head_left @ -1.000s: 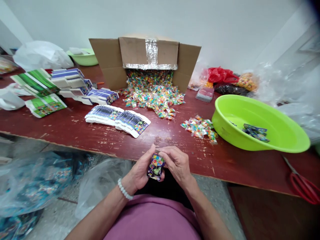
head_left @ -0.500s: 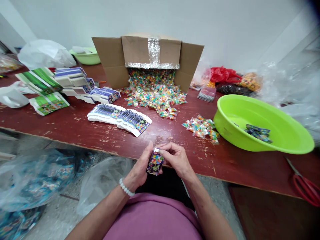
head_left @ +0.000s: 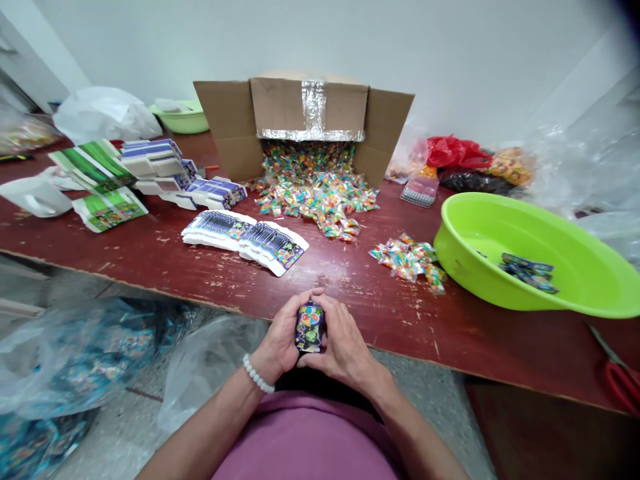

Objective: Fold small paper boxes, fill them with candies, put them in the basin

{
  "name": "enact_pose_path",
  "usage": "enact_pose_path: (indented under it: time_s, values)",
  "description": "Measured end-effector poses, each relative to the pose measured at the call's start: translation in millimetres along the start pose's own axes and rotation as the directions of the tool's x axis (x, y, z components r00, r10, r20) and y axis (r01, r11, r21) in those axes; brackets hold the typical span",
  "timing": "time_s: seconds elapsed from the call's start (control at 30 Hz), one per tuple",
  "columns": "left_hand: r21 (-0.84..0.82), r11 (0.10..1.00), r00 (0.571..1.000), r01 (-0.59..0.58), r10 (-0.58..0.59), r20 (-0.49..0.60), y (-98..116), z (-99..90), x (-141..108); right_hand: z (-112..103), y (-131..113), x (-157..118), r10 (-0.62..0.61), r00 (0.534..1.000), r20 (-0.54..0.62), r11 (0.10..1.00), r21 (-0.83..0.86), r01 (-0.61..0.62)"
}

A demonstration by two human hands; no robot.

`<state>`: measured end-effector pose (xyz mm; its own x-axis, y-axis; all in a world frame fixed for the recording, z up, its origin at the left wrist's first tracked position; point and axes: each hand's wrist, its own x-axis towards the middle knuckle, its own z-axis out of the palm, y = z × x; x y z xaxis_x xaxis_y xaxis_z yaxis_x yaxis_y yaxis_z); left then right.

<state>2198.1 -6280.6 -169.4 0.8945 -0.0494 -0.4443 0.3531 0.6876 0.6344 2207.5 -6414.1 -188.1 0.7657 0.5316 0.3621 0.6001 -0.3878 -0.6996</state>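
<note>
Fingers of the left hand at 9 o'clock and right hand at 3 close around a small purple printed carton, its long axis running 12 to 6.

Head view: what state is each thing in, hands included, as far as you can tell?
Left hand, holding the small box.
Right hand, holding it from the other side.
Small box, between both hands; flaps hard to make out.
Cardboard carton, open, wrapped candies spilling out.
Green basin, open-topped, dark packs inside.
Printed cards, fanned out, overlapping.
Scissors, lying flat, partly out of frame.
</note>
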Motion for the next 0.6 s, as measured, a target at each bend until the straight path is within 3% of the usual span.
enact_pose_path:
  time_s: [0.1,0.17,0.2,0.23,0.27,0.3,0.37,0.43,0.5,0.53,0.6]
  values:
    - [0.214,0.974,0.997,-0.076,0.074,0.020,3.6,-0.3,3.8,-6.9,1.2,7.1,-0.047,0.998,-0.040,0.985,-0.168,0.040]
    - [0.532,0.821,0.974,-0.206,0.225,0.030,15.8,-7.1,11.0,-30.9,7.3,14.5,-0.094,0.988,-0.126,0.957,-0.283,0.055]
    - [0.709,0.655,0.937,-0.263,0.348,0.026,24.2,-12.9,16.2,-50.0,12.9,18.0,-0.120,0.973,-0.198,0.938,-0.344,0.046]
    - [0.865,0.419,0.859,-0.277,0.512,0.027,33.3,-19.8,22.3,-73.3,20.3,20.8,-0.146,0.946,-0.291,0.915,-0.402,0.018]
    - [0.963,0.176,0.755,-0.205,0.655,0.041,42.3,-27.3,29.1,-100.0,29.5,22.5,-0.168,0.906,-0.388,0.886,-0.462,-0.034]
    - [0.997,-0.002,0.674,-0.081,0.736,0.057,50.5,-34.9,35.9,-128.5,40.0,22.9,-0.188,0.840,-0.508,0.845,-0.520,-0.125]
    - [0.979,-0.161,0.618,0.125,0.785,0.050,62.6,-47.7,48.7,-183.5,61.8,20.8,-0.204,0.714,-0.670,0.714,-0.601,-0.360]
    - [0.967,-0.149,0.628,0.206,0.778,-0.014,68.6,-55.8,58.4,-222.0,79.2,17.5,-0.183,0.634,-0.752,0.602,-0.595,-0.532]
    - [0.979,-0.037,0.623,0.201,0.776,-0.098,71.1,-59.7,64.8,-231.9,87.4,17.6,-0.164,0.600,-0.783,0.584,-0.567,-0.581]
    - [0.985,0.064,0.610,0.159,0.778,-0.150,72.1,-60.8,66.8,-224.6,87.6,19.5,-0.166,0.604,-0.779,0.603,-0.565,-0.563]
    - [0.955,0.298,0.597,0.000,0.766,-0.239,74.2,-62.3,68.3,-189.1,80.8,26.1,-0.196,0.635,-0.747,0.662,-0.579,-0.477]
